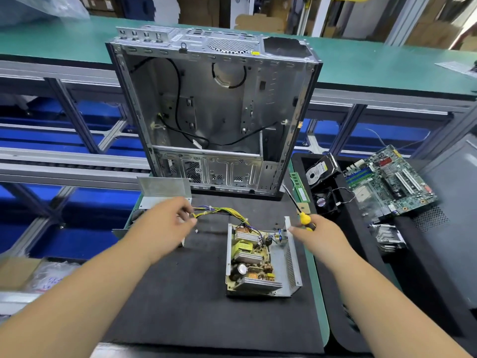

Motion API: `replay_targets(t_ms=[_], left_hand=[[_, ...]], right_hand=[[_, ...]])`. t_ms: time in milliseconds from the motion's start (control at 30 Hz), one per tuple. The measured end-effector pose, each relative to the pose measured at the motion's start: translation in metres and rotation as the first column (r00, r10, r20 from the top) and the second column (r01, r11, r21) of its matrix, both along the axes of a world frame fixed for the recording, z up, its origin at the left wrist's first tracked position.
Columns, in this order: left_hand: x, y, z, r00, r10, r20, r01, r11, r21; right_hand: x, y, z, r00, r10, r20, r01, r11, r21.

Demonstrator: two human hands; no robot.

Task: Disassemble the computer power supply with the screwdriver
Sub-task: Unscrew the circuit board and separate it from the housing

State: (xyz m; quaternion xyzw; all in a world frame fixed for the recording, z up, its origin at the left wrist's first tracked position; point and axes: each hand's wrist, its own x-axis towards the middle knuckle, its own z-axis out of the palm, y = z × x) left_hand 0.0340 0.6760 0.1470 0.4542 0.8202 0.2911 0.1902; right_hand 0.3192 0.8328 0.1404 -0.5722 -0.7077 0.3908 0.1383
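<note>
The opened power supply (260, 259) lies on the black mat (196, 293), its circuit board with heat sinks and coils exposed inside the grey metal base. A bundle of yellow and black wires (222, 213) runs from it toward the left. My left hand (165, 226) grips the far end of that bundle. The removed metal cover (162, 192) lies behind my left hand. My right hand (320, 236) holds the yellow-and-black screwdriver (299, 210), shaft pointing up and away, just right of the power supply's back corner.
An empty grey computer case (214, 112) stands open at the back of the mat. To the right lie a memory stick (299, 187), a hard drive (320, 171), a small fan (324, 202), a motherboard (389, 182) and a heat sink (387, 239).
</note>
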Motion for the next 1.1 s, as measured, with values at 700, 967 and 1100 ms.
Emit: replay_targets(t_ms=[700,967,1100], left_hand=[[-0.072,0.044,-0.013,0.937,-0.025,-0.350,-0.193,0.795,-0.575],[-0.105,0.032,0.013,0.912,0.354,0.206,-0.273,0.900,-0.340],[-0.107,0.024,0.016,0.890,0.351,0.292,-0.235,0.901,-0.365]], right_hand=[[-0.043,-0.004,-0.007,0.938,0.102,0.330,-0.097,0.995,-0.033],[-0.084,0.008,-0.012,0.958,0.062,0.280,-0.050,0.997,-0.051],[-0.103,0.018,-0.017,0.958,0.057,0.281,-0.050,0.998,-0.035]])
